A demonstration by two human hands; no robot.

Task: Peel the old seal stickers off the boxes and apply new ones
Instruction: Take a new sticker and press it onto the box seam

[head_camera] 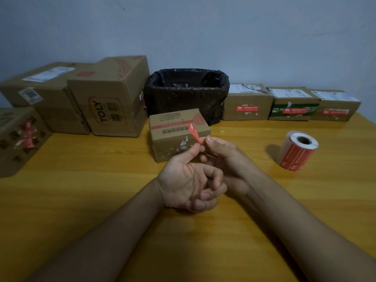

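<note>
We look down at a yellow wooden table (81, 200), with both of our bare forearms reaching in from the bottom edge and meeting near the middle. Our left hand (189, 180) is turned palm up, its lower fingers curled in, and its thumb and forefinger pinch the bottom tip of a small red sticker (193, 132). Our right hand (225, 159) sits just beside it, thumb raised close to the same tip of the sticker; we cannot tell whether it actually grips the sticker or only touches it. The sticker stands upward from our fingertips, in front of a small cardboard box (175, 135) that rests on the table just beyond our hands, its front face scuffed with white torn patches.

To the right, well apart from our hands, a roll of red stickers (298, 151) stands on the table.

Farther back, against the pale wall, sits a bin lined with a black bag (187, 94), right behind the small box. To its right, three low boxes (291, 104) stand in a row, each with a red sticker on its front. To the left are larger boxes (97, 98), one printed TOLY, and another box (18, 137) at the far left edge bearing torn red scraps.
</note>
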